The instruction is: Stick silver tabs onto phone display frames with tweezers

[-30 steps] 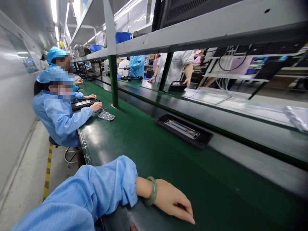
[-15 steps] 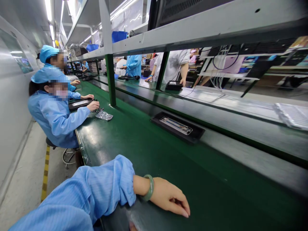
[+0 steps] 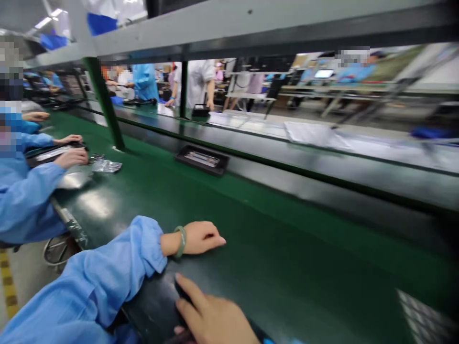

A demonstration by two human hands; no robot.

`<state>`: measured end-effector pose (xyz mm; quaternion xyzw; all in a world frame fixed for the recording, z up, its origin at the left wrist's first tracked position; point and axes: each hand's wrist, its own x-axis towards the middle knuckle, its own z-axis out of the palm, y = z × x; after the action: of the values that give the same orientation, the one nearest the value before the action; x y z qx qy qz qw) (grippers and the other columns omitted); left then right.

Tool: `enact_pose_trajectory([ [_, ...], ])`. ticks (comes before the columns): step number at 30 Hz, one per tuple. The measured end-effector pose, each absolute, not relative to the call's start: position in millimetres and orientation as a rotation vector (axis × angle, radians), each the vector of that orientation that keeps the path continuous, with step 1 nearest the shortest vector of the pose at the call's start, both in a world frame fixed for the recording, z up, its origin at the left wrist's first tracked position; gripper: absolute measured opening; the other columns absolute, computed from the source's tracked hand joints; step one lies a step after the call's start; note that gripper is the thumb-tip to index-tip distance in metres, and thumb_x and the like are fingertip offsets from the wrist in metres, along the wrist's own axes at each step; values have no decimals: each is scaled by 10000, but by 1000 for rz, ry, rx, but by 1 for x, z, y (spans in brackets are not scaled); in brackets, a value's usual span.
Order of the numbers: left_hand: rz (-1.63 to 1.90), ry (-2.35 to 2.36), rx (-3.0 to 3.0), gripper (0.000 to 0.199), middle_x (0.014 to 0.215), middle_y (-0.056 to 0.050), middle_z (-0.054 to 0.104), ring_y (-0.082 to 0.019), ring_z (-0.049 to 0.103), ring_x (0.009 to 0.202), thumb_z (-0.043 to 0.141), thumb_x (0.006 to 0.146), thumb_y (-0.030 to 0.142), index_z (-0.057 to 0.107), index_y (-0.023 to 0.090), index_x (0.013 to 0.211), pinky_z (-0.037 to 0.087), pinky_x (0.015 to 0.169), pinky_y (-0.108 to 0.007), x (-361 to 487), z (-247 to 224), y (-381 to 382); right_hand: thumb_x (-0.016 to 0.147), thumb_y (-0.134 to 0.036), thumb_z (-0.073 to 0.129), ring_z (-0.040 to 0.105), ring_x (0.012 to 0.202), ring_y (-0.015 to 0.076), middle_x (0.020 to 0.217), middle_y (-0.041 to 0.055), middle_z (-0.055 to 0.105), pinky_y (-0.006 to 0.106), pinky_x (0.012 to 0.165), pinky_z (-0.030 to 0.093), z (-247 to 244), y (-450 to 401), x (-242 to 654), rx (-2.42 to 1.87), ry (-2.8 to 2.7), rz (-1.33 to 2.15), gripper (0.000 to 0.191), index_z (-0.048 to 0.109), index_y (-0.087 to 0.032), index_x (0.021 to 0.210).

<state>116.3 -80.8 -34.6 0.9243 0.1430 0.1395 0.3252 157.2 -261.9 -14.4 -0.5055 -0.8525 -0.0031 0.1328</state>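
Head camera, motion-blurred: a person's left hand (image 3: 197, 237) rests on a green conveyor belt (image 3: 287, 243) at lower centre, fingers curled together around nothing visible, a jade bangle (image 3: 180, 241) on the wrist. At bottom centre the right hand (image 3: 211, 310) lies with spread fingers on a dark object (image 3: 182, 290), apart from the left hand. Whether those fingers clamp the object or only touch it cannot be told. A light hold could let the object slide or tip, and the blur makes its edges hard to judge. Most of it is hidden under the hand or cut off by the bottom of the frame, so its kind stays unclear. Farther along the belt sits a black tray (image 3: 202, 160) holding a metal part. At left, a co-worker's hand (image 3: 71, 158) stops near a foil bag (image 3: 106, 166), which an unlucky nudge could push aside.
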Motion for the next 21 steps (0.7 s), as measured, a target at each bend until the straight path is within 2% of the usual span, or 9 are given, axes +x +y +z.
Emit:
enact_pose_trajectory([
  [3,412,320,2406,229,767,-8,585,-114,551,721,472,914,306,617,165,807,434,676,-215,110,-40,-79,779,-184,538,632,944,240,1315,74,533,354,765,540,42,-279,188,-1689,-2204,107,264,626,-197,1028],
  [4,424,303,2401,228,765,-6,589,-114,556,726,463,914,301,616,170,806,438,682,-217,107,-42,-78,808,-186,504,597,1033,253,1289,77,553,374,832,515,58,-287,202,-1737,-2116,134,249,636,-198,1019],
  [5,437,294,2398,236,764,-6,591,-117,558,728,453,915,305,613,174,803,442,687,-224,105,-43,-77,854,-221,466,588,1044,242,1244,82,582,363,840,506,71,-296,217,-1793,-2011,173,221,646,-201,980],
  [8,470,275,2399,240,772,-8,596,-125,562,728,443,918,321,605,178,813,451,688,-246,100,-45,-76,931,-419,380,609,892,206,1039,72,637,327,759,509,89,-328,267,-2005,-1472,226,340,645,-213,878],
  [10,492,260,2412,225,798,-11,594,-127,561,734,433,925,322,602,185,867,458,677,-252,99,-43,-77,911,-556,370,579,742,188,863,55,629,328,709,493,83,-355,301,-2086,-1046,102,450,651,-210,854],
  [12,507,225,2435,212,833,-17,585,-127,558,735,420,933,318,591,193,940,467,659,-250,102,-41,-80,827,-656,472,530,570,151,651,26,578,297,594,478,68,-384,329,-2015,-533,27,506,649,-186,765],
  [14,509,150,2468,209,883,-30,578,-132,561,770,412,937,308,573,194,1005,485,686,-261,110,-38,-88,767,-670,555,565,562,148,651,29,582,282,559,496,48,-410,347,-1916,-340,-16,505,612,-169,750],
  [18,452,-117,2549,229,1048,-81,581,-180,553,999,430,929,301,558,181,1076,469,902,-349,145,-37,-118,568,-566,785,653,737,206,785,51,630,306,669,578,5,-441,360,-1698,-178,83,502,584,-172,806],
  [21,361,-337,2603,298,1218,-115,544,-225,499,1157,461,917,337,543,181,1158,412,1005,-408,187,-42,-152,551,-471,825,661,706,198,727,31,627,284,629,595,-19,-442,363,-1616,-90,145,466,592,-176,826],
])
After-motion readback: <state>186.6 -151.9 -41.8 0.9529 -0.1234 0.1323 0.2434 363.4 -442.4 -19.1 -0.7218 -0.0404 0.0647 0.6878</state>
